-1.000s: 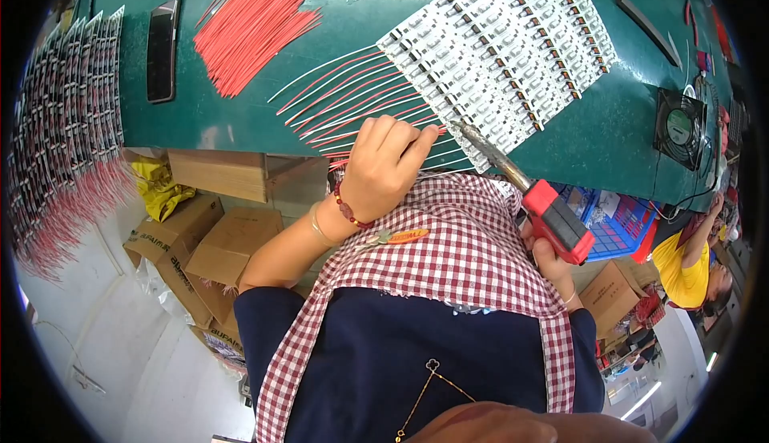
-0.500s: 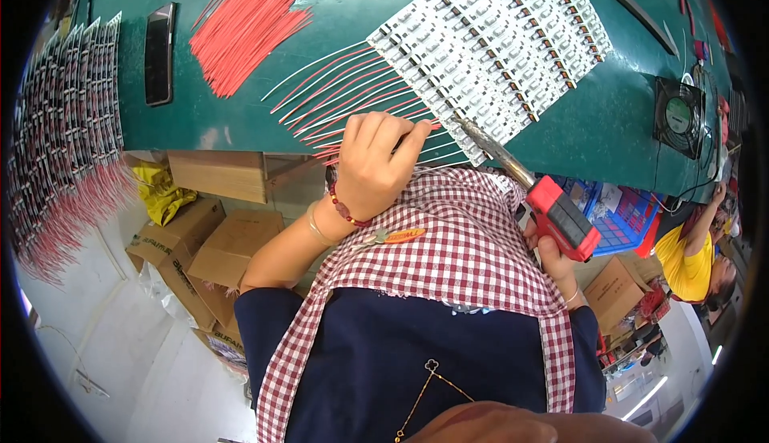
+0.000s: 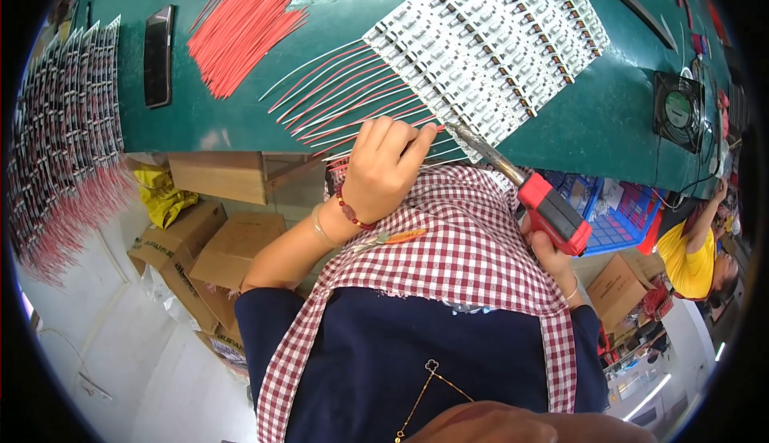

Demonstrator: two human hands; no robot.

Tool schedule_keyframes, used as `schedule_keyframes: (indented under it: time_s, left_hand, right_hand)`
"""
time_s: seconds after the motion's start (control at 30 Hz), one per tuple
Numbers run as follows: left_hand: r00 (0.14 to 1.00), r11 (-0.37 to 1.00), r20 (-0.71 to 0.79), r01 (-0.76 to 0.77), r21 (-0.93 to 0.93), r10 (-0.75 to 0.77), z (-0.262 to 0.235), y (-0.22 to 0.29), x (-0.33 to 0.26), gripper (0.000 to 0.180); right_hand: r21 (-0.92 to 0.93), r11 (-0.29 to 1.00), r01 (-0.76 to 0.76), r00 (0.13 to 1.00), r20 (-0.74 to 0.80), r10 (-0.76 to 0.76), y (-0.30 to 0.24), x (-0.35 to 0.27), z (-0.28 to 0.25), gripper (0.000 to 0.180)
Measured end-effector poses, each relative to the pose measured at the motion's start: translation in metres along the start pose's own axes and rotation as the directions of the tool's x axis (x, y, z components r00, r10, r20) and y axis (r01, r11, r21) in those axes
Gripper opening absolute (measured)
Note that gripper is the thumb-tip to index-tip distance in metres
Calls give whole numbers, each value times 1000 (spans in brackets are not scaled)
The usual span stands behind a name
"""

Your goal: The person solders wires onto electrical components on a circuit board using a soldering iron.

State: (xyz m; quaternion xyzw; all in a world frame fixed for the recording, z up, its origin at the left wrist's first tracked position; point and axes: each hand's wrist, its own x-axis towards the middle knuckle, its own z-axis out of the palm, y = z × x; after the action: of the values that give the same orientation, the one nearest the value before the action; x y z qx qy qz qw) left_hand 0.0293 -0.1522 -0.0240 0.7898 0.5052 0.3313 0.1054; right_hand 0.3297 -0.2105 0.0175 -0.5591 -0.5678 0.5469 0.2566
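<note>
A white panel of small circuit boards (image 3: 473, 58) lies on the green bench, with red and white wires (image 3: 340, 94) fanning out from its left edge. My left hand (image 3: 380, 163) is closed in a pinch at the panel's lower left edge, thumb and forefinger on a red wire (image 3: 437, 128). In my right hand (image 3: 553, 257) is a red and black soldering gun (image 3: 553, 212), gripped from below. Its dark metal tip rests at the panel's edge, just right of my left fingertips. Whether the tip touches the wire end is too small to tell.
A pile of red wires (image 3: 244, 34) and a black phone (image 3: 159, 57) lie on the bench's left. Wired boards (image 3: 64, 138) hang at the far left. A small fan (image 3: 678, 113) stands right, above a blue basket (image 3: 621, 219). A person in yellow (image 3: 687, 260) sits beyond.
The soldering gun and my right hand have shifted slightly left, with the tip a little lower. My left hand has moved slightly right and down, still pinching. The panel appears slightly further left.
</note>
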Motion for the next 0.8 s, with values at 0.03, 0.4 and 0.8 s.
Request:
schedule_keyframes:
  time_s: [0.03,0.4,0.8]
  left_hand:
    - [1000,1000,0,2,1,-2,-1,1,0,29]
    - [1000,1000,23,22,10,-22,-1,1,0,28]
    - [999,999,19,40,1,-40,-1,4,-1,28]
  right_hand:
    - [-12,1000,-25,1000,12,25,-2,-1,-2,18]
    - [-8,1000,-13,995,99,14,-2,-1,-3,52]
    - [-9,1000,9,1000,-29,-9,-13,2,1,18]
